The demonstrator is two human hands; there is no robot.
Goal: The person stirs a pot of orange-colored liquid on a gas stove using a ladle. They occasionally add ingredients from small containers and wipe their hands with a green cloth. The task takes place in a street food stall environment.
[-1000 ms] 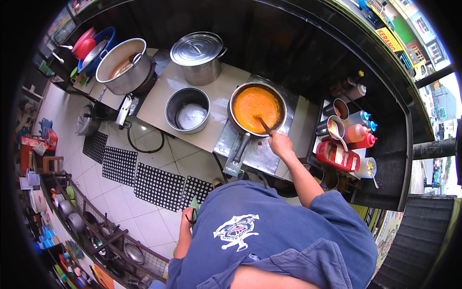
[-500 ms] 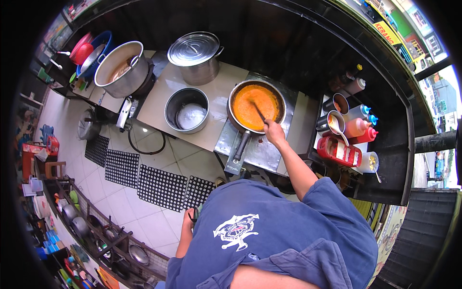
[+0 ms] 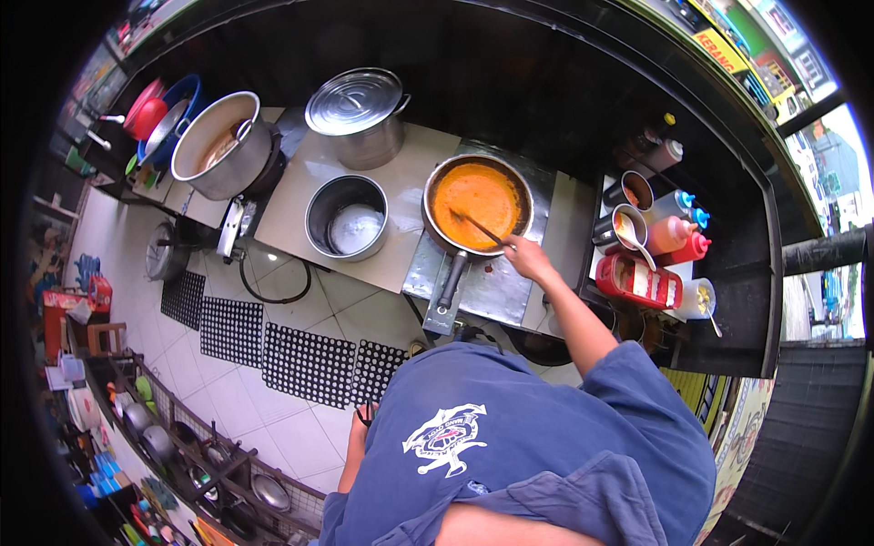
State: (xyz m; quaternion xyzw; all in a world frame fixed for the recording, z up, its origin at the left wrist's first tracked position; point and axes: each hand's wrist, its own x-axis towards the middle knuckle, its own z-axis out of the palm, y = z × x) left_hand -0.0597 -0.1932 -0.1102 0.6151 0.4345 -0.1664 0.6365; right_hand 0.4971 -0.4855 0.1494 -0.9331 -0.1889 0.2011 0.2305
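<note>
My right hand is closed around a brown wooden stirring stick at the near right rim of a frying pan. The stick slants to the left, and its far end dips into thick orange sauce, so its shape there is hidden. The pan sits on a metal-topped stove, its black handle pointing toward me. Low at my left side, my left hand is partly covered by my blue shirt. Something thin and dark shows beside it; its fingers are mostly hidden.
Left of the pan stand an open pot, a lidded pot and a large pot with brown contents. Squeeze bottles, a red container and a cup with a spoon stand at right. Black mats cover part of the floor.
The stick has swung through the sauce, its dipped end moving left and nearer to me. My right hand has shifted slightly right and nearer, still holding it. The view has tilted slightly.
</note>
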